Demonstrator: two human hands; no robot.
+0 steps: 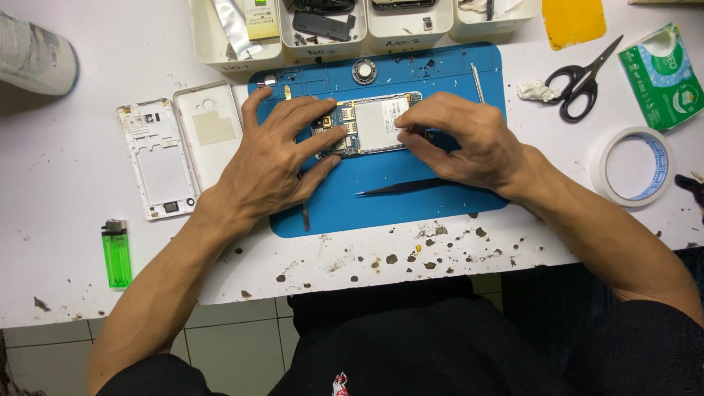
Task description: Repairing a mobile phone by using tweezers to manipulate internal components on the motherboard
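Note:
An opened phone [370, 123] with its circuit board and a silver metal shield showing lies on a blue work mat [411, 213]. My left hand [275, 158] lies flat over the phone's left end, fingertips pressing on the board. My right hand [462, 136] is curled over the phone's right end, fingers pinching at its edge. Black tweezers [403, 188] lie on the mat just below my right hand.
A white phone frame [158, 158] and white back cover [213, 128] lie left of the mat. Also here: a green lighter [116, 253], black scissors [583, 81], a tape roll [632, 167], a green tissue pack [664, 73], white part bins [323, 29] at the back, a thin metal tool [477, 82].

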